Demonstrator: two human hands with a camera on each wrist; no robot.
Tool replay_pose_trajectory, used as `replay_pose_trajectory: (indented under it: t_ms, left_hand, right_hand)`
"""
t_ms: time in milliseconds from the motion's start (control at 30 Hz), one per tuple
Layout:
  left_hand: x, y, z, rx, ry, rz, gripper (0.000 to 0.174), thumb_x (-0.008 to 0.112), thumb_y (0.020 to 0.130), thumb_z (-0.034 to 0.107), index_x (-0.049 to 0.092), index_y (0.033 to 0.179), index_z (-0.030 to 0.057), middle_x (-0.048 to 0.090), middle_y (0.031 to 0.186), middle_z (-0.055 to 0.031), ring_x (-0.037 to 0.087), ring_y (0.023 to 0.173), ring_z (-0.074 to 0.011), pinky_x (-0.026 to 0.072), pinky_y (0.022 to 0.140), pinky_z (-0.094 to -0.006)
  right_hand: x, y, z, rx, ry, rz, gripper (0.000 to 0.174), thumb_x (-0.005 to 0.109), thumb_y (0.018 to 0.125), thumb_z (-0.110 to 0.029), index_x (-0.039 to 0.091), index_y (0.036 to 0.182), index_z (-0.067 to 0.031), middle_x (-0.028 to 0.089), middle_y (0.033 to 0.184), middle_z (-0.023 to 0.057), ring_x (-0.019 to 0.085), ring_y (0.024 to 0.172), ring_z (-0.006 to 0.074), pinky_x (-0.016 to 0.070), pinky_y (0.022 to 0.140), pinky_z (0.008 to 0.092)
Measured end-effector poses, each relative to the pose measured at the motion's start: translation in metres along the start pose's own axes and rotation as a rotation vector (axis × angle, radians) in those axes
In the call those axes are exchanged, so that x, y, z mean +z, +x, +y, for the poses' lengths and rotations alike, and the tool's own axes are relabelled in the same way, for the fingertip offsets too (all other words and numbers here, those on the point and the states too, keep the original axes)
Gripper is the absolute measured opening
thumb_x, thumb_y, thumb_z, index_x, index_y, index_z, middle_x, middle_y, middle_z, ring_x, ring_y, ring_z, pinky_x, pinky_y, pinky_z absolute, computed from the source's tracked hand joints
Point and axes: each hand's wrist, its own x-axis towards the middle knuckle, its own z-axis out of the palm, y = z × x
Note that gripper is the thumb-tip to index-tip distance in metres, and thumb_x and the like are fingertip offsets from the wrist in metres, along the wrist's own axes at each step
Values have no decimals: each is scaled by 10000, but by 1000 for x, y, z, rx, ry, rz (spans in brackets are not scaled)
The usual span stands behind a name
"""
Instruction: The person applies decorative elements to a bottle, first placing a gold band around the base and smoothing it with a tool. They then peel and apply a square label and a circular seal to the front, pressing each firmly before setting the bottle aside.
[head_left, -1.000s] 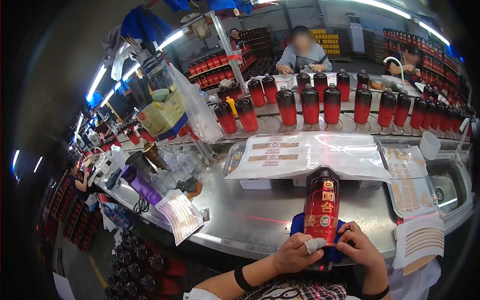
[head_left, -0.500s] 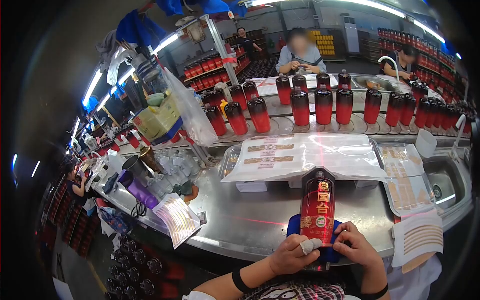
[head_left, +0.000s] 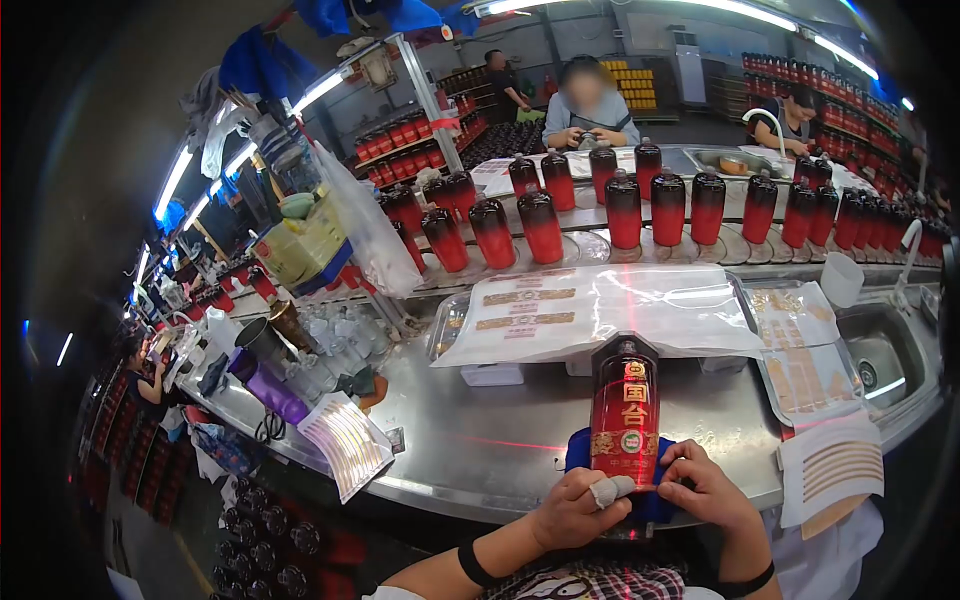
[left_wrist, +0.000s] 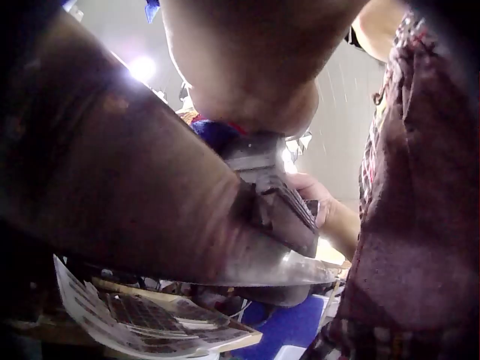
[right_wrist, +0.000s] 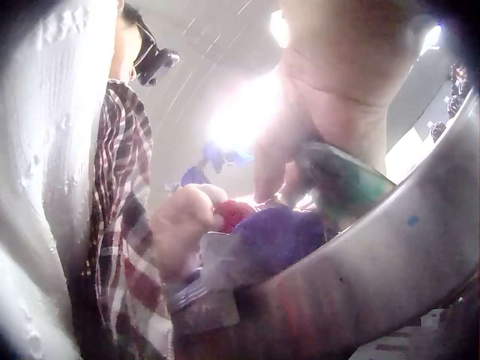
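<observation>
A red-and-black glazed bottle (head_left: 625, 410) with gold characters and a round emblem lies tilted back on a blue cloth (head_left: 578, 452) at the table's front edge, its base towards me. My left hand (head_left: 580, 508), with a pale wrap on one finger, grips the bottle's lower left side near the base. Curled at the lower right of the base is my right hand (head_left: 708, 487), thumb and forefinger close together at the edge. What lies between those fingertips is too small to tell. In the right wrist view the cloth (right_wrist: 281, 232) bunches below the right hand (right_wrist: 337, 82).
Behind the bottle a tray holds a white label sheet (head_left: 640, 310). Sheets of curved strips lie left (head_left: 345, 445) and right (head_left: 832, 470). A sink (head_left: 880, 355) is at the right. Bottles (head_left: 667, 210) line a conveyor at the back; a person (head_left: 590, 110) sits beyond.
The conveyor bottles have shifted right while the head view turned slightly. A far person at the back has turned. My hands keep nearly the same hold on the bottle.
</observation>
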Motion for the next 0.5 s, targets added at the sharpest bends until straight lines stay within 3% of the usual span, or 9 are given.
replay_pose_trajectory:
  t_ms: [400, 500]
  left_hand:
    - [-2, -1, -1, 21, -12, 18, 201, 718, 712, 135, 658, 903, 121, 624, 1160, -43, 537, 942, -201, 480, 757, -334]
    - [-7, -4, -2, 3, 8, -13, 201, 719, 710, 137, 658, 902, 128, 624, 1158, -41, 541, 937, -199, 482, 762, -338]
  right_hand:
    - [0, -1, 2, -7, 34, 0, 152, 701, 861, -192, 660, 843, -46, 482, 1097, 106, 434, 1120, 248, 349, 988, 360]
    - [-3, -2, 3, -45, -4, -28, 173, 682, 891, -205, 610, 866, -50, 475, 1124, 95, 446, 1094, 215, 364, 965, 346]
